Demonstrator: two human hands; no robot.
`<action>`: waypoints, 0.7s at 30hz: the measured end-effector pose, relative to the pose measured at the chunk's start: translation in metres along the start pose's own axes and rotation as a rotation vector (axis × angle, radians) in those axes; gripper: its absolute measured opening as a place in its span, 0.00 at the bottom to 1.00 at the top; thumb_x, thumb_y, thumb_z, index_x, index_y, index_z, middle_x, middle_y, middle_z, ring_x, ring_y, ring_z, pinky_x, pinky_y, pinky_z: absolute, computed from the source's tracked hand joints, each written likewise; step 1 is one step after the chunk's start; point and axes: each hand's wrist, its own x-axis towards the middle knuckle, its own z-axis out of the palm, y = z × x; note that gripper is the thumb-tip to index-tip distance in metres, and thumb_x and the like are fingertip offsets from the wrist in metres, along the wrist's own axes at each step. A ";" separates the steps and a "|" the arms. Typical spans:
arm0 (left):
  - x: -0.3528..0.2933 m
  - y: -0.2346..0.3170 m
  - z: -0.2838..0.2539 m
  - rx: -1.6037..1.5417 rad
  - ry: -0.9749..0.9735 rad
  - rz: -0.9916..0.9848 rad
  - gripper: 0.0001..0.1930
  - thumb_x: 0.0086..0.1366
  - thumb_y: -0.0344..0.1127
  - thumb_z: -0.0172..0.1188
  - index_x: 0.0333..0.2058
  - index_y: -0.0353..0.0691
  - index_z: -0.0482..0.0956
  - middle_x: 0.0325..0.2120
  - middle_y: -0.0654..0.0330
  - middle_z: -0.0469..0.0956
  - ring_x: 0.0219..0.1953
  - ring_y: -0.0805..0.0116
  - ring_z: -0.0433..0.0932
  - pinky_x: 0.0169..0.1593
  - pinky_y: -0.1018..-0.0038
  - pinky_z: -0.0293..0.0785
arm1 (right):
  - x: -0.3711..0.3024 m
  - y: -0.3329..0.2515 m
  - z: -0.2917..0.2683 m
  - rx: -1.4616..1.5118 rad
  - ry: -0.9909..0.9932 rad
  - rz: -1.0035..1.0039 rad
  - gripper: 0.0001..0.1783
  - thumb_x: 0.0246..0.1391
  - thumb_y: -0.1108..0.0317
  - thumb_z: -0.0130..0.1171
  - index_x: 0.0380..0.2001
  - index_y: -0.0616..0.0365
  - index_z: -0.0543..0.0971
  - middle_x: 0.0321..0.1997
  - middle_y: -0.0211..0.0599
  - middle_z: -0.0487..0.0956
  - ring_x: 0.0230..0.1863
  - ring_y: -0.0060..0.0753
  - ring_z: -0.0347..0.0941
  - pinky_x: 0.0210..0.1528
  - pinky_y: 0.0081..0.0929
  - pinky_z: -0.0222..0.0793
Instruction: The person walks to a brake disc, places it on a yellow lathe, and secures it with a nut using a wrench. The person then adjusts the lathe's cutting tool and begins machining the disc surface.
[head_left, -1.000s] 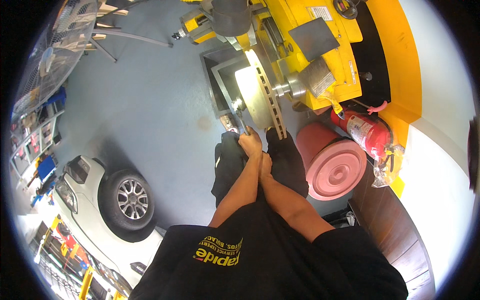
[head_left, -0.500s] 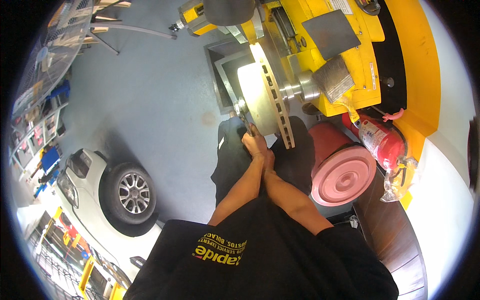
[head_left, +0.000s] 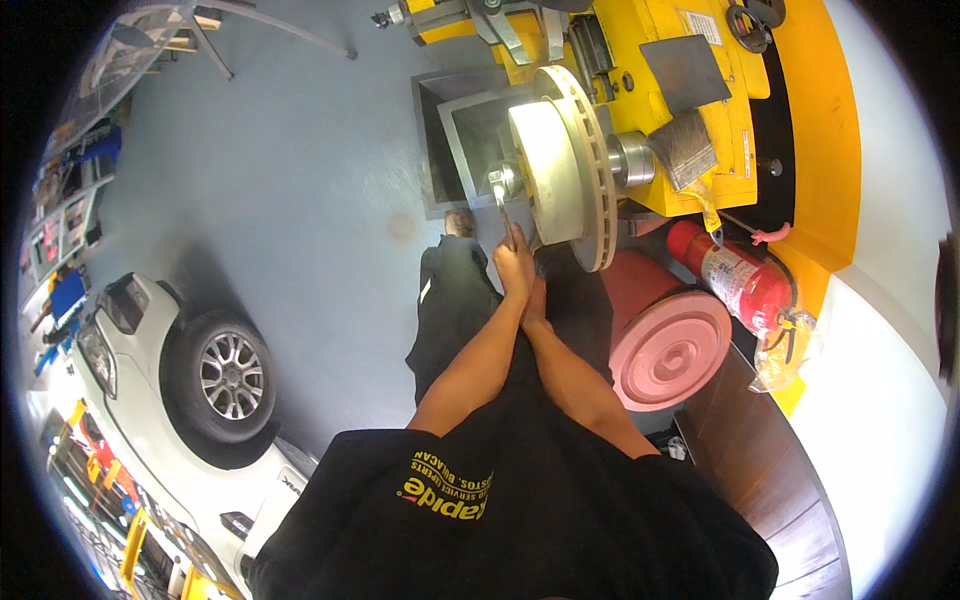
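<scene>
A large metal brake disc (head_left: 565,160) is mounted edge-on on the spindle of a yellow machine (head_left: 690,90). A wrench (head_left: 503,205) sits on the nut at the disc's centre. My left hand (head_left: 515,272) is closed around the wrench's handle, just below the disc. My right hand (head_left: 537,300) lies pressed against the left hand from beneath; its grip is hidden. Both forearms run up from the lower edge over my black trousers.
A grey metal tray (head_left: 450,130) sits under the spindle. A red fire extinguisher (head_left: 735,275) and a pink round lid or drum (head_left: 670,345) stand to the right. A white car (head_left: 190,390) is parked at the left on the grey floor (head_left: 300,180).
The view has drawn closer to the disc and machine. Both hands stay together on the wrench, now slightly lower under the disc hub.
</scene>
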 end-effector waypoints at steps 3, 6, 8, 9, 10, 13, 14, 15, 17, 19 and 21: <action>-0.018 -0.016 -0.018 0.004 -0.083 -0.099 0.36 0.77 0.58 0.48 0.26 0.23 0.77 0.17 0.37 0.73 0.22 0.42 0.72 0.35 0.49 0.69 | -0.038 -0.018 -0.010 -0.163 -0.066 0.217 0.21 0.59 0.56 0.62 0.41 0.68 0.82 0.44 0.62 0.84 0.48 0.66 0.81 0.47 0.48 0.76; -0.035 0.001 -0.042 0.091 -0.245 -0.205 0.39 0.76 0.60 0.48 0.28 0.19 0.79 0.23 0.30 0.77 0.31 0.33 0.80 0.40 0.46 0.71 | -0.081 -0.086 -0.034 -0.515 -0.165 0.105 0.21 0.58 0.57 0.63 0.40 0.68 0.82 0.44 0.65 0.83 0.49 0.67 0.80 0.50 0.53 0.76; -0.048 0.013 -0.050 0.052 -0.263 -0.329 0.38 0.76 0.59 0.49 0.29 0.19 0.80 0.25 0.30 0.79 0.33 0.32 0.81 0.41 0.46 0.71 | -0.106 -0.130 -0.052 -0.550 -0.167 0.140 0.21 0.56 0.57 0.65 0.40 0.68 0.82 0.44 0.66 0.83 0.50 0.68 0.80 0.51 0.55 0.75; -0.049 0.021 -0.051 0.028 -0.265 -0.381 0.38 0.76 0.58 0.49 0.29 0.18 0.80 0.26 0.29 0.79 0.35 0.31 0.81 0.42 0.46 0.71 | -0.112 -0.149 -0.058 -0.566 -0.166 0.144 0.21 0.56 0.57 0.65 0.40 0.68 0.82 0.44 0.67 0.83 0.51 0.69 0.79 0.52 0.57 0.75; -0.048 0.027 -0.052 0.032 -0.298 -0.400 0.35 0.76 0.55 0.49 0.31 0.19 0.81 0.26 0.30 0.80 0.35 0.31 0.81 0.44 0.46 0.72 | -0.117 -0.165 -0.063 -0.600 -0.170 0.144 0.21 0.56 0.58 0.65 0.41 0.68 0.82 0.45 0.66 0.83 0.51 0.69 0.79 0.52 0.57 0.75; -0.042 0.037 -0.053 0.003 -0.311 -0.379 0.33 0.76 0.53 0.49 0.31 0.19 0.81 0.27 0.30 0.80 0.35 0.30 0.81 0.46 0.45 0.72 | -0.127 -0.215 -0.069 -0.653 -0.182 0.150 0.21 0.58 0.58 0.64 0.43 0.69 0.81 0.46 0.67 0.83 0.52 0.69 0.79 0.53 0.57 0.75; -0.041 0.039 -0.054 0.003 -0.303 -0.385 0.33 0.76 0.52 0.50 0.31 0.19 0.80 0.26 0.32 0.81 0.33 0.33 0.81 0.43 0.46 0.73 | -0.127 -0.218 -0.069 -0.666 -0.194 0.159 0.21 0.58 0.59 0.63 0.44 0.69 0.81 0.47 0.67 0.83 0.52 0.69 0.79 0.54 0.57 0.74; -0.038 0.047 -0.054 0.001 -0.302 -0.386 0.32 0.75 0.51 0.50 0.30 0.20 0.80 0.25 0.34 0.81 0.31 0.36 0.81 0.41 0.46 0.74 | -0.124 -0.220 -0.068 -0.678 -0.197 0.167 0.21 0.59 0.59 0.63 0.44 0.70 0.81 0.47 0.67 0.83 0.52 0.69 0.79 0.54 0.57 0.74; -0.038 0.062 -0.058 -0.044 -0.332 -0.441 0.30 0.75 0.49 0.50 0.28 0.21 0.80 0.23 0.38 0.81 0.27 0.42 0.81 0.35 0.49 0.74 | -0.124 -0.227 -0.072 -0.704 -0.202 0.177 0.21 0.59 0.59 0.62 0.45 0.69 0.81 0.48 0.67 0.82 0.53 0.70 0.79 0.55 0.57 0.74; -0.044 0.106 -0.076 -0.122 -0.406 -0.549 0.29 0.75 0.48 0.51 0.27 0.23 0.79 0.21 0.44 0.80 0.22 0.48 0.80 0.28 0.52 0.73 | -0.126 -0.243 -0.080 -0.727 -0.201 0.191 0.21 0.60 0.59 0.61 0.46 0.69 0.80 0.49 0.67 0.82 0.54 0.70 0.78 0.56 0.57 0.74; -0.040 0.098 -0.075 -0.200 -0.415 -0.575 0.28 0.75 0.47 0.51 0.26 0.25 0.79 0.18 0.49 0.78 0.18 0.55 0.77 0.23 0.57 0.70 | -0.122 -0.239 -0.079 -0.732 -0.238 0.221 0.21 0.60 0.59 0.61 0.46 0.68 0.81 0.49 0.67 0.82 0.54 0.69 0.78 0.56 0.57 0.74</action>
